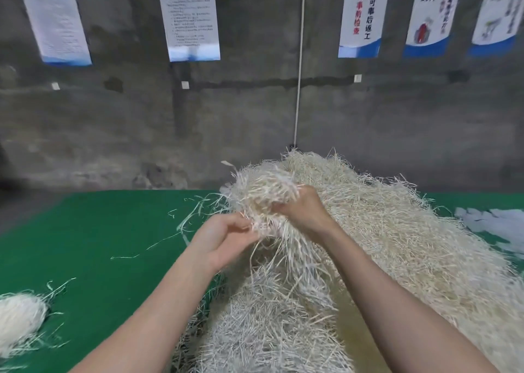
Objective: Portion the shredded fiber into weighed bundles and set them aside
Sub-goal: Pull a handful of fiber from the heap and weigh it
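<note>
A big heap of pale shredded fiber (397, 230) covers the right half of the green table (99, 230). Above its near-left slope I hold up a handful of fiber (263, 191). My right hand (303, 211) grips the handful from the right, fingers curled into the strands. My left hand (224, 236) pinches the strands hanging from the handful's lower left. A small rounded bundle of fiber (19, 318) lies alone at the table's near left edge.
Loose single strands (192, 213) lie scattered on the green surface left of the heap. Something white and crumpled (496, 225) lies at the right edge behind the heap. A grey concrete wall (141, 131) with hanging posters stands right behind the table.
</note>
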Demonstrator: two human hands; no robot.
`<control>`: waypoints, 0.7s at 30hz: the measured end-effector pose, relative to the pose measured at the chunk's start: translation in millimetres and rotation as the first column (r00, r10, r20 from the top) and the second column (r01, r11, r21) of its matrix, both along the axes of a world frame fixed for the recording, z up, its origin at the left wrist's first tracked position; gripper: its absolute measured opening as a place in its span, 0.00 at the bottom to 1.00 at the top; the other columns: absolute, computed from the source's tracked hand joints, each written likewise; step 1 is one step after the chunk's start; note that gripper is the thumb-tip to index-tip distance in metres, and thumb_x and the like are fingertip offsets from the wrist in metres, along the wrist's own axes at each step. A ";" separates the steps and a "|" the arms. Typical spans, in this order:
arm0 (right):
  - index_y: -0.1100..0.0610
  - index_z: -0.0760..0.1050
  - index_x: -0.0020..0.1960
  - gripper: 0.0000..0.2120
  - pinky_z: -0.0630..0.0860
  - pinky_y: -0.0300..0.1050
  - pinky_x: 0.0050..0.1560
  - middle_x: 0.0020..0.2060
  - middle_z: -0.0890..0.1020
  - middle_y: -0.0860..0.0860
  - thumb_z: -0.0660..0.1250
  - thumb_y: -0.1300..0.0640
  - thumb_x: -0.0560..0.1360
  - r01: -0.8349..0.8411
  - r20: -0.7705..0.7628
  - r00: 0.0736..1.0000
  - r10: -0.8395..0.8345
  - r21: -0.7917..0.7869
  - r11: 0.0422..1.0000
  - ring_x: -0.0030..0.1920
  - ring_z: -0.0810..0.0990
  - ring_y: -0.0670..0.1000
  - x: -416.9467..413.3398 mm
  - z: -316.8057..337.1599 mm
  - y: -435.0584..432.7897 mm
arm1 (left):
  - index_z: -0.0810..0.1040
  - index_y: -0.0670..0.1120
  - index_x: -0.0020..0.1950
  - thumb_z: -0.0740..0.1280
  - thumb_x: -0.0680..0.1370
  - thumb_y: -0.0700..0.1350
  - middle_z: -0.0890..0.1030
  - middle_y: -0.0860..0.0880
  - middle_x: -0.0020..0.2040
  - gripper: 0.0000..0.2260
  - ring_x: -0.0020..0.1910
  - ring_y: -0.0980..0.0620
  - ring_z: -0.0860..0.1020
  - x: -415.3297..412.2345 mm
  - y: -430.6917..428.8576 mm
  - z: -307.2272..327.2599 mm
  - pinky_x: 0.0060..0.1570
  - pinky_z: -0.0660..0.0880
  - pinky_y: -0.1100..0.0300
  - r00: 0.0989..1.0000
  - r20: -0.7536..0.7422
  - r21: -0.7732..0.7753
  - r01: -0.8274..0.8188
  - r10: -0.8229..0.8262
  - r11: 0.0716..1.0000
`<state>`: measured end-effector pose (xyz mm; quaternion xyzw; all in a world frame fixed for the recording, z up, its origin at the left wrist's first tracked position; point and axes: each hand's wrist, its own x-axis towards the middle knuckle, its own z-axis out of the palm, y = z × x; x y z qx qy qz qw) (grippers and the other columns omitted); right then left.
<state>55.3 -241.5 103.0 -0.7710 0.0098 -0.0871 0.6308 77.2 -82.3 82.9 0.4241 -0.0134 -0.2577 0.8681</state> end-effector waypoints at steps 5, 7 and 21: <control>0.48 0.71 0.56 0.17 0.72 0.35 0.24 0.40 0.78 0.50 0.67 0.66 0.74 0.081 0.044 0.996 -0.074 -0.191 0.978 0.27 0.74 0.40 -4.0 12.7 -16.5 | 0.58 0.52 0.75 0.76 0.66 0.46 0.63 0.49 0.74 0.42 0.67 0.52 0.68 -3.3 19.8 -7.9 0.63 0.68 0.54 0.667 0.728 0.456 -0.642 0.157 0.617; 0.57 0.67 0.66 0.24 0.69 0.32 0.23 0.55 0.76 0.53 0.69 0.64 0.72 -0.049 -0.041 0.999 0.035 -0.422 0.905 0.37 0.78 0.42 -3.7 16.1 -0.5 | 0.42 0.57 0.77 0.77 0.57 0.61 0.51 0.57 0.77 0.59 0.73 0.58 0.54 -10.0 -0.2 -6.3 0.69 0.55 0.52 0.608 0.786 0.538 -0.586 -0.111 0.606; 0.44 0.45 0.76 0.55 0.73 0.37 0.46 0.63 0.73 0.51 0.76 0.41 0.61 -0.291 -0.224 0.955 0.193 -0.596 0.748 0.50 0.73 0.44 -14.7 -57.8 -3.3 | 0.85 0.43 0.36 0.60 0.78 0.43 0.84 0.41 0.38 0.16 0.36 0.45 0.84 12.5 -0.1 -6.2 0.31 0.80 0.53 0.933 0.003 -0.221 -0.351 0.361 0.910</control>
